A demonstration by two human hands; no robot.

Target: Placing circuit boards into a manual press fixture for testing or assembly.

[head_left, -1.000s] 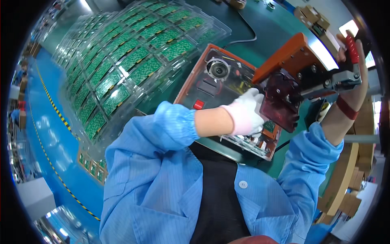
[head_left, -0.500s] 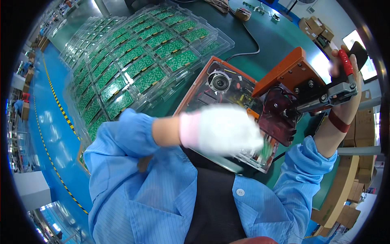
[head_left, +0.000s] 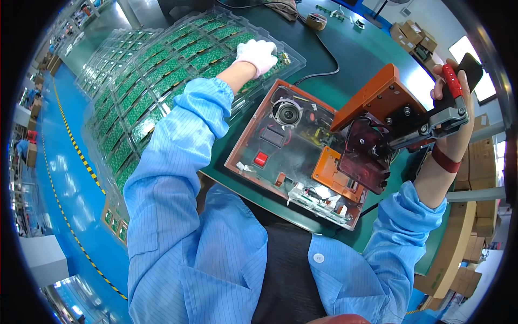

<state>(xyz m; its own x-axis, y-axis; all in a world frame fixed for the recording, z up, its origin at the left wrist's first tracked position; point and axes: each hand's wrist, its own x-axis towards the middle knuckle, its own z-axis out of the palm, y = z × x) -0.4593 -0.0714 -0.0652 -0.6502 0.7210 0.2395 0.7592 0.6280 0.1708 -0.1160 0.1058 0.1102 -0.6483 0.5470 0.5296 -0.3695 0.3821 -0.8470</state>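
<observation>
My left hand (head_left: 257, 56), in a white glove, is over the far right corner of a clear plastic tray (head_left: 300, 62) of green circuit boards. Its fingers are curled at a circuit board (head_left: 282, 59) there, partly hidden under the glove. My right hand (head_left: 454, 100), bare and with a dark red wristband, is wrapped round the red handle (head_left: 452, 81) of a toggle clamp (head_left: 431, 129). The clamp is mounted on an orange bracket (head_left: 372, 97). Beneath it, a clear-topped test box (head_left: 299, 140) shows a speaker, a red button and an orange nest (head_left: 333, 173).
Further trays of boards (head_left: 116, 54) stretch to the far left. A black cable (head_left: 332, 73) runs behind the box to a small brown object (head_left: 316, 21). Cardboard boxes (head_left: 475, 189) stand at the right. The blue floor (head_left: 70, 178) has yellow-black striped lines.
My left hand has swung from above the box's near side to the tray's far right corner, uncovering the orange nest and red button. My right hand stays on the clamp handle.
</observation>
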